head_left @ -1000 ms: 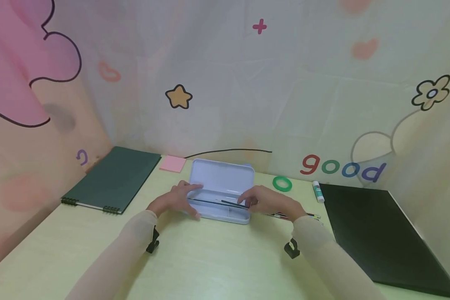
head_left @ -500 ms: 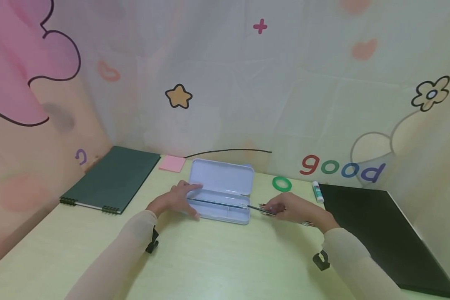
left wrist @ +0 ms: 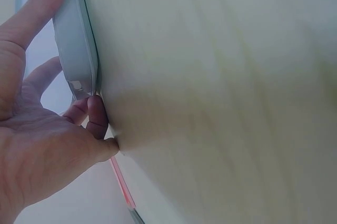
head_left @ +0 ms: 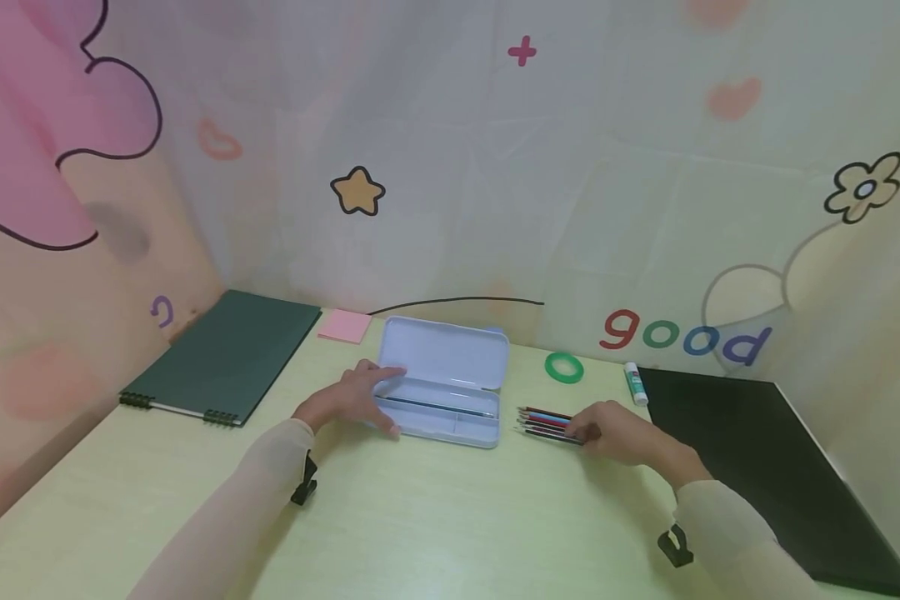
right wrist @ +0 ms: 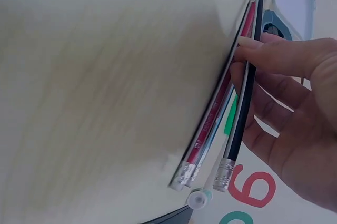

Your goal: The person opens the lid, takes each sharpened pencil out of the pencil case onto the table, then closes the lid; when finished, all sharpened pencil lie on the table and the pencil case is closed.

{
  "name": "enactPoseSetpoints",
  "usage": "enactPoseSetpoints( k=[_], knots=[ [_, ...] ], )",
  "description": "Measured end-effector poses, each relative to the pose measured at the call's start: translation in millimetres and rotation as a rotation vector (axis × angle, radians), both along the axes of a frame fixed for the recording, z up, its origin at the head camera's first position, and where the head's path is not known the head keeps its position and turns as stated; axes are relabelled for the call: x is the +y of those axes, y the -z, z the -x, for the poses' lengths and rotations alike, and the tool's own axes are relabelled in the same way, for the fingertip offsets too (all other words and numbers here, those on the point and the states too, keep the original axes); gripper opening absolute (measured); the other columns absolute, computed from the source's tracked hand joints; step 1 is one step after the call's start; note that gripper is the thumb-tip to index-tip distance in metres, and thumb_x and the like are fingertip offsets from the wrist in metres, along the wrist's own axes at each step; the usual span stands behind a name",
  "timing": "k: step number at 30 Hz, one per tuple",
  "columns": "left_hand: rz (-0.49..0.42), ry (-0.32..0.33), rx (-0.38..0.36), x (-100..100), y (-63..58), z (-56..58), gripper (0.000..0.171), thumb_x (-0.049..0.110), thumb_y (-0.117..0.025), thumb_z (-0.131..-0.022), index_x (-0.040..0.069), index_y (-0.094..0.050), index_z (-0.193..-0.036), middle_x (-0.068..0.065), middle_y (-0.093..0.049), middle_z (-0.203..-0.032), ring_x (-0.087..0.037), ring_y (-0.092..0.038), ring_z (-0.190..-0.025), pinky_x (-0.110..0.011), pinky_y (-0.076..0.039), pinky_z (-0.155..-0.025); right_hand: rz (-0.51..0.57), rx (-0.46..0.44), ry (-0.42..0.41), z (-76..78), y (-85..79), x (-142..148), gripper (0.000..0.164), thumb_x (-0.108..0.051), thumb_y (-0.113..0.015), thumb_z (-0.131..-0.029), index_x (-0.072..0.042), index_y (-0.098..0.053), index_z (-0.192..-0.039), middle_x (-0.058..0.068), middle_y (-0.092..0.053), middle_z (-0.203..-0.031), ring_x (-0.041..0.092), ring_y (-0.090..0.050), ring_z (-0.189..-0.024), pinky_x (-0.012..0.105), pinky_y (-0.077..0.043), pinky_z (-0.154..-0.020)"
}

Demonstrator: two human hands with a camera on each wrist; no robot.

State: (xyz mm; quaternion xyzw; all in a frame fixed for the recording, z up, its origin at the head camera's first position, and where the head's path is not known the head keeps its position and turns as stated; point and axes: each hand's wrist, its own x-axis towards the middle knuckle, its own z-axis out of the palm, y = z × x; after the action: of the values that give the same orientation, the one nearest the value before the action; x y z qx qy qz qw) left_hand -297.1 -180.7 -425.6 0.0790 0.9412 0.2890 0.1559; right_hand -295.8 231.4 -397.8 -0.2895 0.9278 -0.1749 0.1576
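An open pale lilac pencil case [head_left: 445, 354] sits mid-table, lid up, with one dark pencil [head_left: 435, 406] lying inside. At its left end, my left hand [head_left: 356, 396] holds the case, thumb by the front corner and index finger reaching over the inside; in the left wrist view the other fingers bend around the end. To the right of the case, my right hand [head_left: 615, 429] pinches a black pencil [right wrist: 242, 113] with a silver end between thumb and fingers. Several other pencils [head_left: 543, 417] lie side by side under it, a red pencil [right wrist: 208, 126] among them.
A green tape roll [head_left: 564, 367] and a glue stick [head_left: 635, 383] lie behind the pencils. A large black board [head_left: 765, 475] covers the right side. On the left are a dark green spiral notebook [head_left: 232, 358] and pink sticky notes [head_left: 345, 327]. A printed curtain hangs behind.
My right hand has moved right, from the case to the row of pencils, carrying a dark pencil out. One pencil stays in the case. The left hand has kept its place.
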Motion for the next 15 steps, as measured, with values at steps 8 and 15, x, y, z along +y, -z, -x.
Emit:
enactPoseSetpoints(
  k=[8,15],
  knots=[
    [0.0,0.002,-0.002,-1.6,2.0,0.2,0.098,0.037,-0.09,-0.072,0.028,-0.038,-0.154,-0.019,-0.031,-0.152,-0.04,-0.033,-0.134,-0.063,-0.039,-0.107,-0.039,0.113,0.004,-6.2,6.9,0.3,0.023,0.005,-0.074,-0.083,-0.007,-0.077,-0.103,0.001,-0.071,-0.093,0.016,-0.055,-0.083,0.03,-0.054,-0.077],
    [-0.006,-0.004,-0.002,-0.5,0.9,0.3,0.097,0.036,-0.09,-0.071,0.028,-0.039,-0.154,-0.018,-0.034,-0.148,-0.038,-0.035,-0.131,-0.063,-0.04,-0.107,-0.082,0.179,0.043,-8.7,9.1,-2.4,0.021,0.003,-0.075,-0.083,-0.009,-0.078,-0.101,0.001,-0.071,-0.095,0.017,-0.056,-0.085,0.035,-0.055,-0.081]
  ],
)
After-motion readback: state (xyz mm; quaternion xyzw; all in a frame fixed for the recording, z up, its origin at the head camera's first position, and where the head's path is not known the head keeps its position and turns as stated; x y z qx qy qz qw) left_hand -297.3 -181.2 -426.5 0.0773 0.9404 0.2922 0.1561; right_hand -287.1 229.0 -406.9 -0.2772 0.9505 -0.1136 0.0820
